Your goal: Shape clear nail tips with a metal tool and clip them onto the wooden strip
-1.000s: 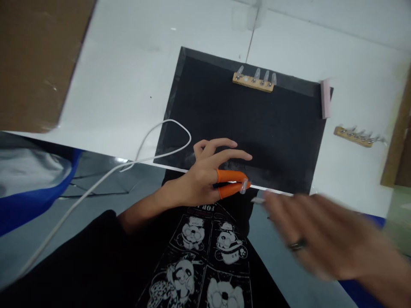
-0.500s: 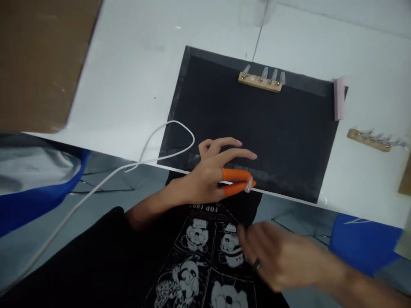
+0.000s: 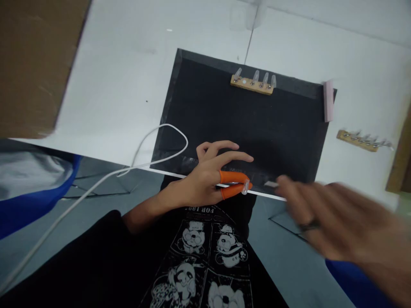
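My left hand (image 3: 208, 173) is over the front edge of the black mat (image 3: 218, 115). Its thumb and index finger, both in orange finger cots, pinch a small clear plastic sleeve (image 3: 245, 187), while the other fingers stretch out above the mat. My right hand (image 3: 334, 218), smeared by motion, is to the right of the left one at the table's front edge. At its fingertips shows a small pale flat piece (image 3: 271, 184), too blurred to name. A ring is on one finger of that hand.
A wooden strip (image 3: 252, 85) with several clear sleeves lies at the mat's back edge; a similar strip (image 3: 358, 141) is to the right. A pink block (image 3: 328, 102) sits at the mat's right corner. A white cable (image 3: 144, 164) loops at left, near a brown board (image 3: 32, 64).
My right hand has moved up and to the right from near my lap to the table edge, and the pale piece now shows at its fingertips. My left hand keeps its pinch.
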Tool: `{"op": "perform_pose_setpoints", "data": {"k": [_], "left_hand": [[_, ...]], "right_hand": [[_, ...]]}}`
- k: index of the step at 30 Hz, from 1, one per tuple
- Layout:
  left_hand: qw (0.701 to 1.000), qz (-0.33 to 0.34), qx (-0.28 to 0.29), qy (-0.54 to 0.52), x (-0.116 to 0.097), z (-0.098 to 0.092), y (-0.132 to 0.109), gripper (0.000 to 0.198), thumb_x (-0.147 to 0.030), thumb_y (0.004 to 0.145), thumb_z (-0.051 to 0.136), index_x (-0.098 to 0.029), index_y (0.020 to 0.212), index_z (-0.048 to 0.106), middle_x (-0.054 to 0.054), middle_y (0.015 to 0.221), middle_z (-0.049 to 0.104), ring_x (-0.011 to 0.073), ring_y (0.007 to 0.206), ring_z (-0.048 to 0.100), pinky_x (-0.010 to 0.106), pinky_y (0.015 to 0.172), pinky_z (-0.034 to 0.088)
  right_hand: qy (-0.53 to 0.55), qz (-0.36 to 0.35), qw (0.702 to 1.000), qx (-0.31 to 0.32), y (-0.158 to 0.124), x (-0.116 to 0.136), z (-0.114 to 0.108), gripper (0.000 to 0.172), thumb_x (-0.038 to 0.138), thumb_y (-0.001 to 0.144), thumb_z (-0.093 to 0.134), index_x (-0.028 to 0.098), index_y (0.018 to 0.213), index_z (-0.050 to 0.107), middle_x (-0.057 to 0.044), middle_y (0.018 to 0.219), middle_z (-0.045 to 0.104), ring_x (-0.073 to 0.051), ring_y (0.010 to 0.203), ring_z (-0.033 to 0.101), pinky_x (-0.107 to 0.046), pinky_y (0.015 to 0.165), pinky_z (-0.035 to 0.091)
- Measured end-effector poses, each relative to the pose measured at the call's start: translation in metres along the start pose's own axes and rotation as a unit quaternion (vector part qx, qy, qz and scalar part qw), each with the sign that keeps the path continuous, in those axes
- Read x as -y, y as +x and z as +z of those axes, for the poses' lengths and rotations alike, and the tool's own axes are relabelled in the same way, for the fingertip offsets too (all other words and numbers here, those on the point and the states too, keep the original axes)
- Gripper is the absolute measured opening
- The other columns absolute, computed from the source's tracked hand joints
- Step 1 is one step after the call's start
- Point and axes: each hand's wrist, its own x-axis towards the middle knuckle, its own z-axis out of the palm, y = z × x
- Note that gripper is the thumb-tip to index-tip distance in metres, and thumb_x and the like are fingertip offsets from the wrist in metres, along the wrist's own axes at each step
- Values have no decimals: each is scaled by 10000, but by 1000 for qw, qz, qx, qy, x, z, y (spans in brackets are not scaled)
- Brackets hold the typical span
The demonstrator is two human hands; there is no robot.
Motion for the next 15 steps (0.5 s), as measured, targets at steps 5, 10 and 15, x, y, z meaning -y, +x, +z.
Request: {"op": "perform_pose_setpoints", "data": {"k": [5, 10, 15], "left_hand": [[1000, -10, 2, 3, 2, 2, 2, 54, -306, 899, 676, -289, 909, 726, 14, 1265, 658, 277, 1283, 449, 468, 1000, 237], [1000, -9, 6, 1, 2, 2, 5, 50, -287, 897, 682, -294, 916, 727, 8, 1279, 652, 271, 1292, 446, 461, 1010, 240], [1000, -8, 12, -5, 3, 3, 10, 63, -304, 907, 666, -287, 912, 726, 18, 1257, 663, 277, 1279, 455, 473, 1007, 236]], "right_hand": [[62, -141, 988, 10, 4, 7, 10, 317, 106, 883, 410, 39, 1055, 666, -74, 711, 638, -181, 556, 525, -341, 528, 310], [-30, -55, 998, -15, 0, -6, 3, 321, 155, 854, 588, -29, 1112, 638, -141, 791, 671, -226, 681, 570, -367, 607, 375], [75, -145, 987, 11, 0, 4, 6, 327, 168, 880, 433, 21, 1062, 661, -86, 718, 643, -193, 570, 551, -358, 540, 320]]}}
